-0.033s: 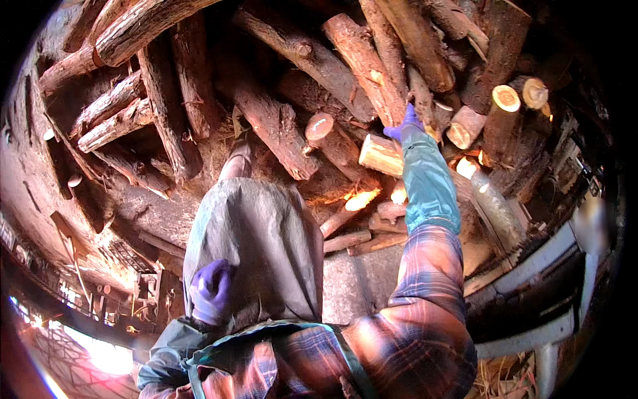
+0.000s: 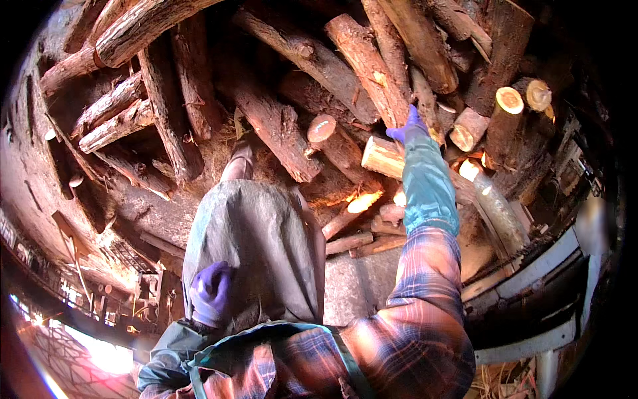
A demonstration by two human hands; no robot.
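My right hand (image 2: 412, 128), in a purple glove, reaches out at the end of a teal sleeve cover. Its thumb and a finger stand apart at the near end of a thick reddish-brown log (image 2: 372, 72). It looks to touch the bark there, though the other fingers are hidden. Just below it, a short log with a pale cut side (image 2: 384, 157) lies partly behind my sleeve. My left hand (image 2: 211, 292), gloved in purple too, is curled closed against the grey apron (image 2: 256, 246) over my legs, with nothing seen in it.
Logs lie piled at all angles across the far side. An upright log with a bright cut end (image 2: 509, 100) stands at the right. A pale metal frame (image 2: 531, 272) curves along the lower right. Split pieces (image 2: 349, 242) lie near my legs.
The view has shifted very slightly. Both hands and the logs otherwise hold their places.
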